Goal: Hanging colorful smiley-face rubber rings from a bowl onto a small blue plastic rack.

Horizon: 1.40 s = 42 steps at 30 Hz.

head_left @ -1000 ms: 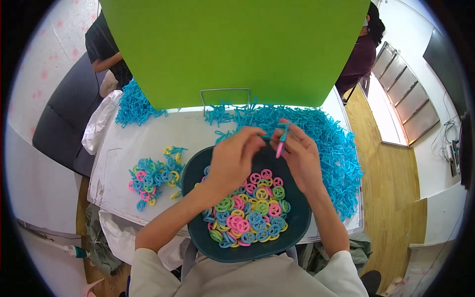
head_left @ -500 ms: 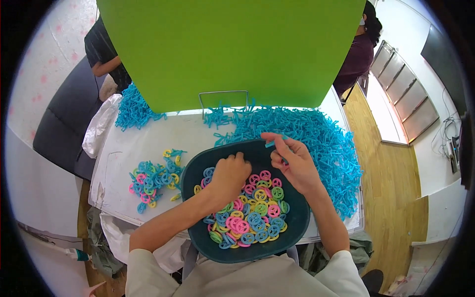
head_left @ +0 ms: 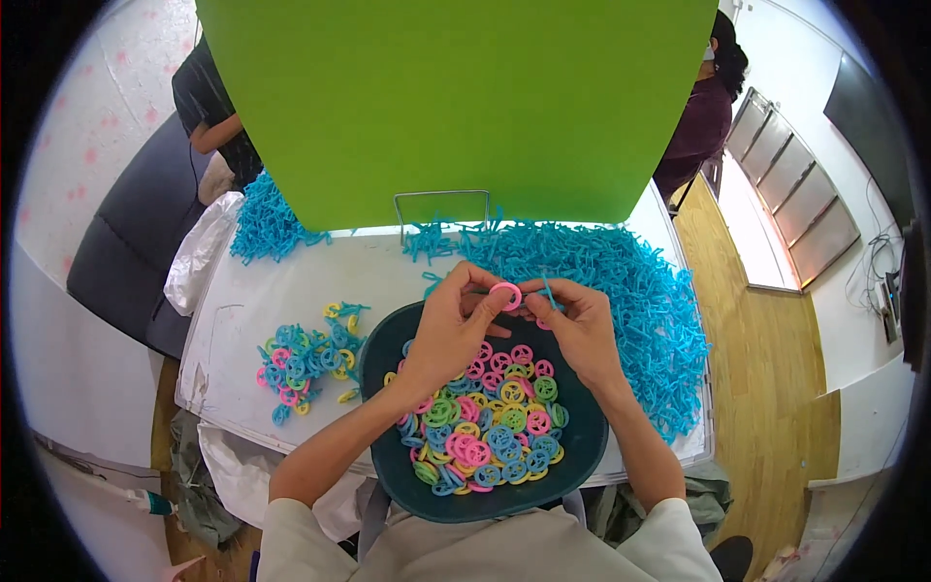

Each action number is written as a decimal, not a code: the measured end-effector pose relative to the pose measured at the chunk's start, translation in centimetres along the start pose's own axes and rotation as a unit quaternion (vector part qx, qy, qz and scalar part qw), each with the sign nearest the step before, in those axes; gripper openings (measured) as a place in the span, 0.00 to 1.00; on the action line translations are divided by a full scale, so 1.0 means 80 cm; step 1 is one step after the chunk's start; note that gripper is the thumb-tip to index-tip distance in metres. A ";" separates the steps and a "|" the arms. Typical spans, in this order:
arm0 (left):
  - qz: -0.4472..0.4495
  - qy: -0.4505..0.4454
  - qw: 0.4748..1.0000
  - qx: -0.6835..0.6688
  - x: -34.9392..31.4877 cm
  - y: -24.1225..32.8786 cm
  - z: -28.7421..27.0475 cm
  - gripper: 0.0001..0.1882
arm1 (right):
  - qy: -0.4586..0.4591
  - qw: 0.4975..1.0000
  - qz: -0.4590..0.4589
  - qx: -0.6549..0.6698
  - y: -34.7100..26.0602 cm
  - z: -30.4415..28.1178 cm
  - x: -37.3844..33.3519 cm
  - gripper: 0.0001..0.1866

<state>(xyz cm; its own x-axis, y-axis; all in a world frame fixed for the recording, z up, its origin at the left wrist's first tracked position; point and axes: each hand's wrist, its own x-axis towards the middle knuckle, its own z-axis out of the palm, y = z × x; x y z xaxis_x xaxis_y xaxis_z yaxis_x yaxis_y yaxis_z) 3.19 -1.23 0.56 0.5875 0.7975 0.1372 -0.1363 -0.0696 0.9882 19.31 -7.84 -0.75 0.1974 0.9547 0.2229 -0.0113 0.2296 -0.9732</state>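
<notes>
Above the far rim of a dark basin (head_left: 586, 422), my two hands meet with their fingertips close together. A small pink plastic wheel (head_left: 506, 288) is pinched between the thumb and fingers of my left hand (head_left: 451, 325). My right hand (head_left: 585, 328) pinches a thin blue plastic stick (head_left: 549, 288) right beside it; whether stick and wheel touch I cannot tell. A bit of pink also shows under the right fingertips. Loose wheels (head_left: 499, 438) in pink, blue, yellow and green lie in the basin.
A broad heap of blue sticks (head_left: 635, 301) covers the white table's (head_left: 223, 344) right side; a smaller heap (head_left: 267, 221) is far left. Wheels with blue sticks (head_left: 308, 359) lie left of the basin. Behind a wire stand (head_left: 441, 194) rises a green panel (head_left: 456, 107). Two people sit beyond it.
My left hand has come up out of the basin with a pink wheel. My right hand, still holding the blue stick, has moved slightly left and down to meet it.
</notes>
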 end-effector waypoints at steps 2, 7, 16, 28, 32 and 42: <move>0.007 -0.003 1.000 -0.023 0.002 -0.005 -0.002 0.09 | -0.006 0.998 -0.001 -0.059 0.000 -0.002 0.000 0.11; 0.006 0.015 0.998 0.053 0.002 -0.014 -0.003 0.07 | 0.001 0.988 -0.002 -0.155 0.002 0.001 -0.003 0.12; 0.117 0.048 0.966 0.224 -0.004 -0.015 0.011 0.05 | 0.005 0.988 0.023 -0.156 -0.003 0.004 -0.006 0.13; 0.118 0.070 0.984 0.115 0.003 -0.011 0.010 0.05 | 0.041 0.996 0.007 -0.080 -0.013 0.012 -0.009 0.18; 0.045 0.029 0.996 0.078 0.002 0.000 0.003 0.07 | 0.025 0.973 -0.059 -0.224 -0.007 0.005 -0.007 0.13; 0.051 0.032 0.998 0.025 0.002 -0.005 0.000 0.10 | 0.068 0.937 -0.153 -0.306 -0.005 0.002 -0.006 0.06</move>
<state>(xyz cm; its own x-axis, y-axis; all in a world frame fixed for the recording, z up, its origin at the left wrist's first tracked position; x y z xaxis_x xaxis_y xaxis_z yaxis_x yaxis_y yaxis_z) 3.36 -1.10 0.18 0.5199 0.8217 0.2336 -0.1513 -0.1806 0.9718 19.03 -8.34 -0.43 0.2234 0.8196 0.5276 0.6229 0.2963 -0.7240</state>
